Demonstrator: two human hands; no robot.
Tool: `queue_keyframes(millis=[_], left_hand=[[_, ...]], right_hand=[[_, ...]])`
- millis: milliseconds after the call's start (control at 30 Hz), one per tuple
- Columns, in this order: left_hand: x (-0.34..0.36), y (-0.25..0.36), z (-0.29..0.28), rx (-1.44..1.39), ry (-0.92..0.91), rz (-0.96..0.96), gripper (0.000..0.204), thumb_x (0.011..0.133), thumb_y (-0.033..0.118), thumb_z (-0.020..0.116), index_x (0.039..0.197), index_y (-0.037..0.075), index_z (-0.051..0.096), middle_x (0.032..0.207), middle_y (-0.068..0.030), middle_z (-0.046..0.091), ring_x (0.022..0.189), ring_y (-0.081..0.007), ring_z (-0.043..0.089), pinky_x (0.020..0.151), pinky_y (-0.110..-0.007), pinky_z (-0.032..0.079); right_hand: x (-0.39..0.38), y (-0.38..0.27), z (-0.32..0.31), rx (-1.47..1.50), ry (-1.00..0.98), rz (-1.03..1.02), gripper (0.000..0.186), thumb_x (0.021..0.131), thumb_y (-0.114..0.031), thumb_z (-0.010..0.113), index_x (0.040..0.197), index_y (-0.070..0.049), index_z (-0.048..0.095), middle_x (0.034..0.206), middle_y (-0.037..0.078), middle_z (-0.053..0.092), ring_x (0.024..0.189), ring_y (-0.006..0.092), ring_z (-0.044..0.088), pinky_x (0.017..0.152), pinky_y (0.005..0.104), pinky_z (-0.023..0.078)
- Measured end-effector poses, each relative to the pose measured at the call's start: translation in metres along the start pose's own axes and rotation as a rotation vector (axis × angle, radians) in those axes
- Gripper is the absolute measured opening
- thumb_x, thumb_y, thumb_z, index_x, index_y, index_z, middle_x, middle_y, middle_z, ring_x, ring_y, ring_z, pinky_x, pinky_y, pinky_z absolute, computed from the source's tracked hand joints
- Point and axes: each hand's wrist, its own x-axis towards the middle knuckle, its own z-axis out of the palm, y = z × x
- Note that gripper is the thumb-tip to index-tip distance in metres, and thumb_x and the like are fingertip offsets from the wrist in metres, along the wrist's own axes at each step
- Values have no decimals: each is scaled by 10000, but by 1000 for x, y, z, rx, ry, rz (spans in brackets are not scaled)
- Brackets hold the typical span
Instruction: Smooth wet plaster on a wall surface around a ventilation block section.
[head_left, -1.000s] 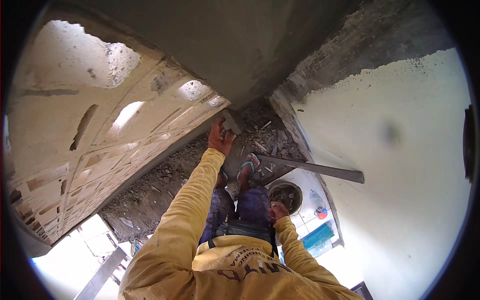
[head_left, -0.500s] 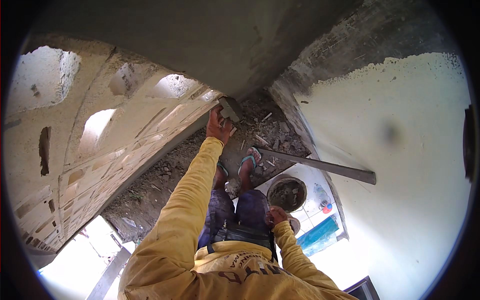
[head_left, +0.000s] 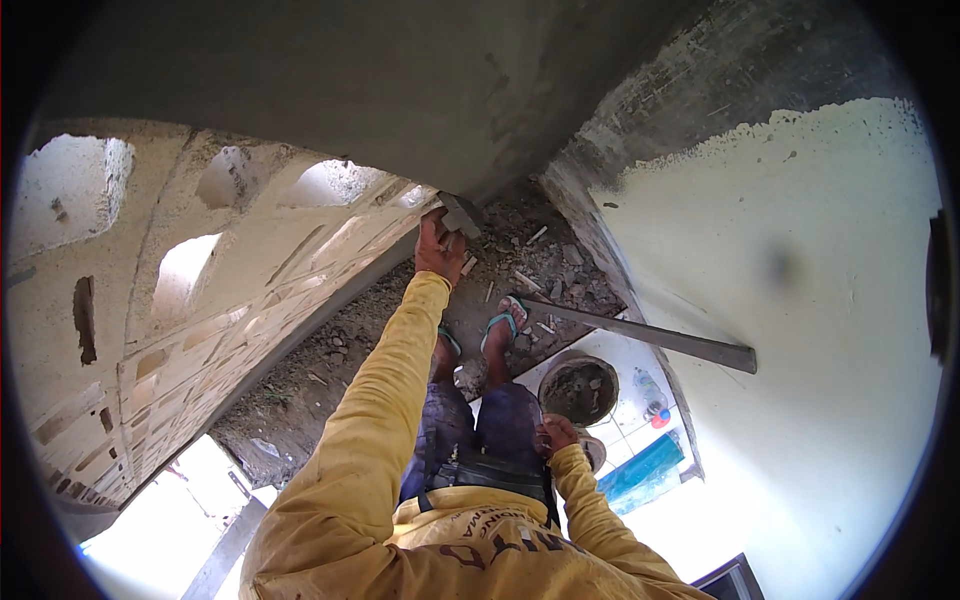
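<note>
My left hand (head_left: 436,245), at the end of an outstretched arm, is wrapped round the back of a grey rectangular plastering float (head_left: 461,215). The float is at the lower edge of the smooth grey plastered wall (head_left: 400,90), where the wall meets the pale perforated block wall. Whether its face touches the plaster cannot be made out. My right hand (head_left: 556,433) stays low beside my hip, fingers curled; what they hold, if anything, is hidden. Nearest to it is a round bucket (head_left: 578,390) of grey mortar, with a smaller round container (head_left: 594,453) partly behind the wrist.
Rubble and soil (head_left: 560,260) lie around my sandalled feet. A long wooden plank (head_left: 660,338) slants from my foot to the cream wall (head_left: 780,250) on the right. Pale perforated blockwork (head_left: 200,290) rises at left. Beyond the bucket lie a clear bottle (head_left: 648,388) and a teal sheet (head_left: 642,472).
The view has tilted slightly, so the block wall sits lower in it. My left hand and the float have barely shifted; my right hand remains by my hip.
</note>
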Motion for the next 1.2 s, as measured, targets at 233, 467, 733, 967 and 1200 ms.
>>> queue_keyframes(millis=[233, 467, 733, 967, 1200], left_hand=[[3, 4, 4, 26, 23, 43, 454, 847, -129, 496, 1264, 30, 408, 1180, -108, 605, 1086, -184, 600, 920, -282, 466], [1, 22, 5, 66, 13, 47, 444, 845, -122, 519, 1248, 18, 398, 1196, -122, 597, 1116, -207, 596, 945, -292, 459], [-10, 70, 2, -11, 13, 147, 445, 852, -113, 519, 1254, 29, 394, 1241, -124, 569, 1156, -200, 571, 947, -297, 461], [-22, 158, -6, 97, -15, 262, 429, 871, -70, 535, 1268, 15, 395, 1214, -124, 567, 1104, -185, 583, 923, -295, 468], [-54, 313, -15, 315, 122, 209, 435, 857, -60, 574, 1265, -15, 429, 1103, -76, 562, 993, -142, 572, 867, -274, 473]], right_hand=[[-1, -4, 2, 42, -28, -22, 90, 895, -188, 686, 955, -172, 621, 786, 34, 603, 528, 107, 480, 437, 261, 396], [3, -5, -2, -18, 19, 3, 129, 892, -234, 695, 984, -184, 621, 806, 24, 618, 542, 113, 514, 450, 264, 431], [12, -8, 1, -63, -58, -30, 223, 881, -301, 709, 1058, -193, 625, 848, 25, 633, 594, 127, 575, 494, 276, 483], [14, -17, 8, -50, -105, -51, 239, 883, -297, 705, 1076, -188, 617, 851, 28, 630, 610, 140, 584, 496, 293, 488], [18, -30, 8, -16, -170, -37, 231, 894, -283, 685, 1092, -189, 611, 840, 30, 623, 610, 141, 578, 487, 288, 475]])
